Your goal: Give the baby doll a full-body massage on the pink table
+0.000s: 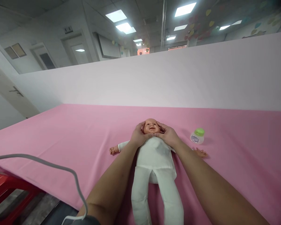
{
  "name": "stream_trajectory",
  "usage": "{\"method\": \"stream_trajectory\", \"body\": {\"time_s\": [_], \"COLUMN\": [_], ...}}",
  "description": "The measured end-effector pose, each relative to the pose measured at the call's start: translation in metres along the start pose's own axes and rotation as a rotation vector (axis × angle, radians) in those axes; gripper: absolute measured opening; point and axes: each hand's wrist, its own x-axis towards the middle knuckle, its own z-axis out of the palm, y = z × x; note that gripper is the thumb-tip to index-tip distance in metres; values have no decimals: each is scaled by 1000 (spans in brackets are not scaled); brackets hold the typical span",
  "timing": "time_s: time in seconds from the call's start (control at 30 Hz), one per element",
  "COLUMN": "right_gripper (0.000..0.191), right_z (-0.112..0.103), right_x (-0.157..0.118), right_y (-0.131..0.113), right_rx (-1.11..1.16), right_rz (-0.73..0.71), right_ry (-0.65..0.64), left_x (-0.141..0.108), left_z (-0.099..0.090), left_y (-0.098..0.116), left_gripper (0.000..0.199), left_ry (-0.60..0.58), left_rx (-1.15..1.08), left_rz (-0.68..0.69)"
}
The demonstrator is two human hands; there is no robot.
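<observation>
A baby doll [155,156] in white clothing lies on its back, its head away from me and its arms stretched out sideways. Around the left side of its face curves my left hand [140,134], thumb at the chin and fingers along the cheek and temple. My right hand [168,134] cups the opposite side of the head the same way, its thumb close to the other below the mouth. Fingertips behind the head are partly hidden. Right of the doll stands a small clear bottle [197,138] with a green cap, apart from both hands.
Pink cloth [84,134] covers the broad table. A white low wall [154,81] with glass above runs behind it. At the lower left, a grey cable [49,167] loops near my left arm, and a red plastic stool [7,190] stands beside the table.
</observation>
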Motion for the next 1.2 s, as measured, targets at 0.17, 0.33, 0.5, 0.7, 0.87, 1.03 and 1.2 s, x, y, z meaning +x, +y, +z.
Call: {"method": "stream_trajectory", "body": {"time_s": [0.17,0.33,0.5,0.7,0.87,1.03,1.2], "right_gripper": [76,66,69,98,87,86,81], "right_z": [-8,-14,-12,-3,1,1,-3], "right_x": [4,8,6,-2,-3,-3,-2], "right_y": [6,12,10,1,-2,-2,-6], "right_rx": [83,104,98,-5,-157,-191,-102], "right_rz": [-29,-30,-22,38,-2,-8,0], "right_ry": [-63,-105,-56,14,27,27,-31], "left_x": [1,3,3,1,1,2,2], "left_z": [-8,-16,-16,-9,-1,0,-3], "left_y": [-4,-12,-12,-2,-2,-3,0], "left_gripper": [98,89,87,104,107,105,102], "left_ry": [-62,-98,-86,-52,-11,13,-14], "left_rx": [-83,-208,-225,-80,-26,21,-19], "left_rz": [-1,-24,-17,-1,23,26,8]}}
